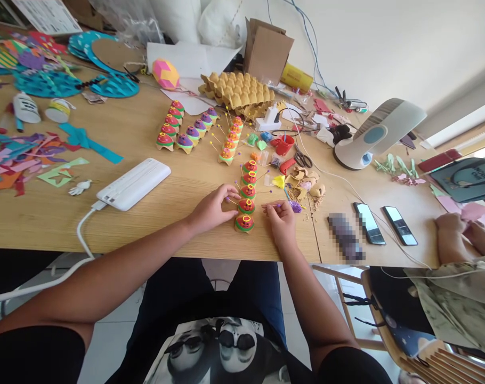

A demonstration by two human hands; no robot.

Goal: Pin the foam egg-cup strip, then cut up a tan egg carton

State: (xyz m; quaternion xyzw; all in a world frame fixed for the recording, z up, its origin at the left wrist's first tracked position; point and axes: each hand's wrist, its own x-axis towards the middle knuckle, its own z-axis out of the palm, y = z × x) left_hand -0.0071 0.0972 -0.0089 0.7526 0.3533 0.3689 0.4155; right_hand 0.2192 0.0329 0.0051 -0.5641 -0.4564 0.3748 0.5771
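Note:
In front of me stands an egg-carton caterpillar (248, 207), a row of red cups with green lower edges, yellow rings and small drawn faces. Thin sticks with purple ball tips poke out from its sides. My left hand (212, 209) is at its left side, thumb and fingers apart, fingertips close to the cups; whether they touch is unclear. On the other side, my right hand (281, 223) pinches a thin ball-tipped stick (272, 205) whose purple end shows by the fingers. A purple clump (294, 206) lies just beyond that hand.
Behind are orange (231, 140), purple (196, 129) and red (171, 125) egg-carton caterpillars, plus egg trays (236, 92). A white power bank (134, 184) lies left. Scissors (303, 159), torn carton bits (306, 184), a fan (380, 133) and phones (369, 223) are right, near another person's hands (462, 234).

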